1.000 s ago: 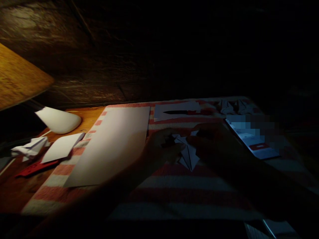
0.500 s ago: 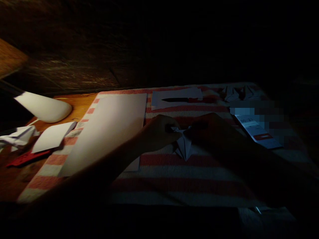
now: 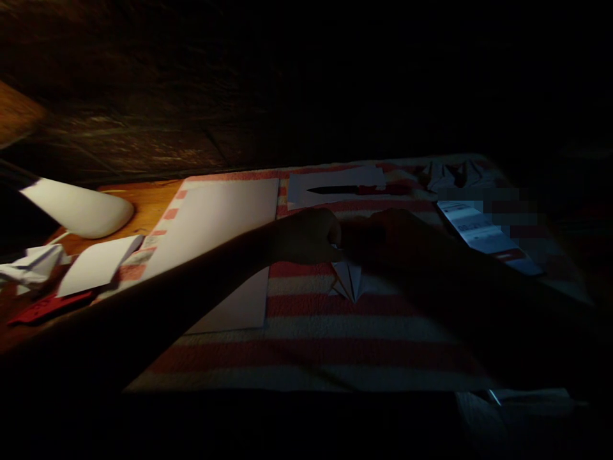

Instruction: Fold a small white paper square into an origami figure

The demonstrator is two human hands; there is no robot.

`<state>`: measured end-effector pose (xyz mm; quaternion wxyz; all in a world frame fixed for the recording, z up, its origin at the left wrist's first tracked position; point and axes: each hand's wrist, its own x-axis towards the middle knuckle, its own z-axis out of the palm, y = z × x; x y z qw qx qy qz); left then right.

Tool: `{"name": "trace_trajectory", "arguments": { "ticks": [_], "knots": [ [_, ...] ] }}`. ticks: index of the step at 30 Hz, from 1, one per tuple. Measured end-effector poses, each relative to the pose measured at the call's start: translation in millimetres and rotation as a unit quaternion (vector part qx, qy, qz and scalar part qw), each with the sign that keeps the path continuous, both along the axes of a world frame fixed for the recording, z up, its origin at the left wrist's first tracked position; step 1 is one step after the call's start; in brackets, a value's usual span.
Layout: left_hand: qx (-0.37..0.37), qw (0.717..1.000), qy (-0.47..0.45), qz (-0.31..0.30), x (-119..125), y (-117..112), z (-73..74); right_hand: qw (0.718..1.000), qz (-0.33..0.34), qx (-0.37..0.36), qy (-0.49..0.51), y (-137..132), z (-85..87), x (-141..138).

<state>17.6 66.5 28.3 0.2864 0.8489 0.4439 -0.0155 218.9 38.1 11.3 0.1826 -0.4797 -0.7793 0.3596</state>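
A small white piece of origami paper (image 3: 352,281), folded into pointed flaps, is held above the striped cloth, its narrow tip toward me. My left hand (image 3: 313,233) is closed on its upper left part, with the fingers curled. My right hand (image 3: 395,236) is closed against its upper right side, in deep shadow. Both hands hide the paper's far end. Beyond them lies a knife (image 3: 335,190) with a dark blade and red handle, resting on a torn white sheet (image 3: 299,182).
A stack of white paper (image 3: 220,211) lies left on the striped cloth (image 3: 306,306). Farther left are a white lamp base (image 3: 90,207), a curled white paper (image 3: 98,265), a red object (image 3: 45,306) and folded paper (image 3: 33,265). A lit phone (image 3: 483,230) and folded papers (image 3: 438,176) lie right.
My left hand has turned and shifted slightly up and right, covering more of the folded paper's upper part. My hands are closer together. The whole view has shifted slightly.
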Motion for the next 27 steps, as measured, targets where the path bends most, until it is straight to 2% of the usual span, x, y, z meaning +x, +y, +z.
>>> {"name": "trace_trajectory", "arguments": {
  "ticks": [4, 14, 19, 23, 27],
  "knots": [
    [-0.012, 1.0, -0.001, -0.012, 0, 6, 0.3, 1.0, 0.003, -0.005, -0.024, 5, 1.1, 1],
    [-0.025, 0.997, -0.074, -0.028, -5, 11, -13.5, 0.999, 0.014, 0.025, -0.041, 3, -1.3, -3],
    [-0.006, 0.998, -0.057, -0.009, -2, 12, -9.4, 0.999, 0.0, 0.023, -0.044, 5, 2.2, -2],
    [-0.026, 0.999, -0.043, -0.011, 0, 11, -5.0, 0.998, 0.014, -0.011, -0.062, 10, 5.2, -2],
    [0.0, 1.0, -0.031, 0.001, 2, 11, -3.8, 0.996, 0.037, -0.028, -0.077, 17, 5.5, -3]
  ]
}}
